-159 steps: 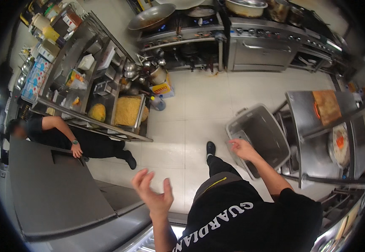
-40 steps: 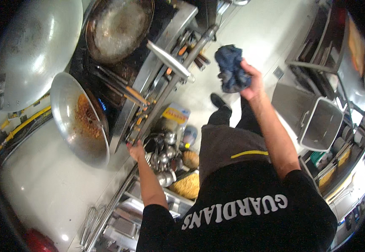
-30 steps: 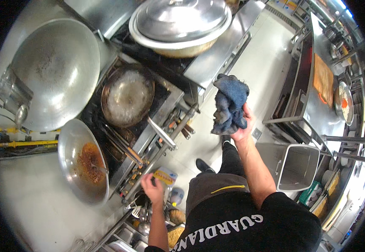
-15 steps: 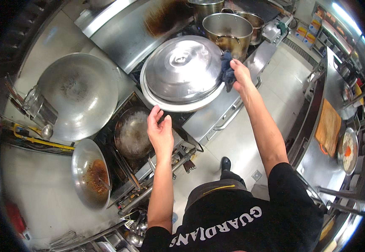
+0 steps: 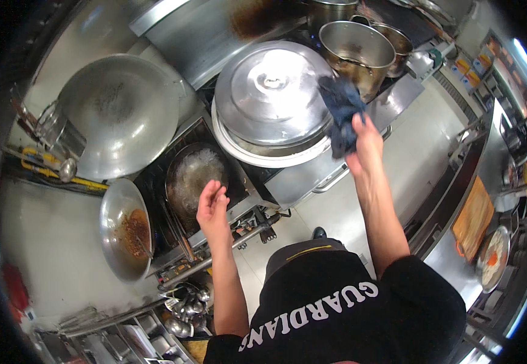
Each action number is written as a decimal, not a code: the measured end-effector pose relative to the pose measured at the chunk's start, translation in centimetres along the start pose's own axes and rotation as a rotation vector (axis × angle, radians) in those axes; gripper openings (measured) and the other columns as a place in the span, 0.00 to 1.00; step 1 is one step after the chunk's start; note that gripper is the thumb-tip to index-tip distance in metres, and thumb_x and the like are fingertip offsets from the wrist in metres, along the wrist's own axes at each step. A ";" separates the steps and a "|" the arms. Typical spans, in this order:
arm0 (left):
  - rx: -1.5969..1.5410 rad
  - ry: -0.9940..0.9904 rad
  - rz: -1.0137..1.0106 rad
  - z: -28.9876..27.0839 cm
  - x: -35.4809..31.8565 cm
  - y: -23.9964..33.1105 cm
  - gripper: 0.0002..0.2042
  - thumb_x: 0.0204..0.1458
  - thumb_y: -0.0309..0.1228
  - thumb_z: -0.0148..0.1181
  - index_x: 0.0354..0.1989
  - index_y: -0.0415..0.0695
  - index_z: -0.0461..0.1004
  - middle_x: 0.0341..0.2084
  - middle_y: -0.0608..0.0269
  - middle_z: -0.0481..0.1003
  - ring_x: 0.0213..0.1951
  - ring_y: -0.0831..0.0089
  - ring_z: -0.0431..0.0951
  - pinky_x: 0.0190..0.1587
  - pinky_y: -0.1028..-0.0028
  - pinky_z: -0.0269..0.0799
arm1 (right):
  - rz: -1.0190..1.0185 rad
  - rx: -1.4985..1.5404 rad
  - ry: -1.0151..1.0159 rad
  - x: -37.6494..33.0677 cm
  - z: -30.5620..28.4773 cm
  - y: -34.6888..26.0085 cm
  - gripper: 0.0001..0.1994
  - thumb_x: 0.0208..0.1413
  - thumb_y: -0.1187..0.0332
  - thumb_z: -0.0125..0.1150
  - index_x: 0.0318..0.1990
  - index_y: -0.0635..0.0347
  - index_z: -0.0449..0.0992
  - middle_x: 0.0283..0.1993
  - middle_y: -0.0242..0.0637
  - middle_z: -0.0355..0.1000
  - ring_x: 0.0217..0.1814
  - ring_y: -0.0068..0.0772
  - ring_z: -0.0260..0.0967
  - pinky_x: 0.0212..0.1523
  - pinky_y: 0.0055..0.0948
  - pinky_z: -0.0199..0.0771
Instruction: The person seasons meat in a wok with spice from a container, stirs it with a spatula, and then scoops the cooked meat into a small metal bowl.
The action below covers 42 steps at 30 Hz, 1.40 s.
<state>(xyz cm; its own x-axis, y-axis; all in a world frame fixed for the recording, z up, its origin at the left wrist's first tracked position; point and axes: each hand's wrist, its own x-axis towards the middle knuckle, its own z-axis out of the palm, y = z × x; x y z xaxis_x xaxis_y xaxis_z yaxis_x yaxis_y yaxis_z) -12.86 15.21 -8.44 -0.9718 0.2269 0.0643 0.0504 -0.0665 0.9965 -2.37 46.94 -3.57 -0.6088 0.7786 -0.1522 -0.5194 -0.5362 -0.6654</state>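
One-handed, apparently working with the cloth (image 5: 341, 115), gripped in right hand (image 5: 368, 144) near the lid (image 5: 269, 91), with left hand (image 5: 214, 207) empty, half-open near the pan (image 5: 186, 179), probably calling next for a firm hold.

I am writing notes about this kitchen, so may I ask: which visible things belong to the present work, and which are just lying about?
Seemingly in use:
- dark blue cloth, held by the right hand
- metal lid and wide pot, near the cloth

Seemingly just around:
- dark pan, nearest the open left hand
- tilted wok
- cutting board
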 end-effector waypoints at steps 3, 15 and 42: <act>-0.058 0.080 -0.082 -1.2 -1.4 -0.1 0.19 0.60 0.22 0.55 0.60 0.38 0.70 0.54 0.57 0.74 0.52 0.72 0.75 0.53 0.73 0.71 | 0.254 -0.036 0.053 -0.1 -1.2 3.0 0.12 0.66 0.75 0.45 0.54 0.65 0.69 0.46 0.40 0.74 0.46 0.37 0.74 0.48 0.40 0.77; 0.001 0.087 -0.047 -5.1 -5.8 -1.9 0.16 0.61 0.24 0.56 0.58 0.38 0.71 0.53 0.57 0.75 0.52 0.70 0.76 0.51 0.72 0.72 | 0.138 -0.009 0.167 6.8 1.9 8.2 0.32 0.59 0.81 0.49 0.71 0.62 0.50 0.60 0.44 0.66 0.57 0.39 0.67 0.61 0.44 0.69; -0.030 0.195 -0.073 -8.8 -10.6 -1.9 0.12 0.59 0.19 0.58 0.52 0.37 0.73 0.45 0.64 0.76 0.48 0.77 0.75 0.53 0.77 0.69 | 0.055 0.274 0.071 18.4 3.3 10.3 0.22 0.54 0.87 0.44 0.56 0.57 0.67 0.49 0.40 0.70 0.46 0.44 0.74 0.45 0.51 0.80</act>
<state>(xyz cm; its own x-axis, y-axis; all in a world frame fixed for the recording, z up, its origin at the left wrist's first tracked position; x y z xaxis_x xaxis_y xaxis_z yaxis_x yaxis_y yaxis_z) -4.73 4.36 -11.51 -0.9990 0.0397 -0.0226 -0.0260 -0.0862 0.9959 -20.88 54.68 -10.78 -0.6018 0.7618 -0.2398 -0.6354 -0.6386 -0.4341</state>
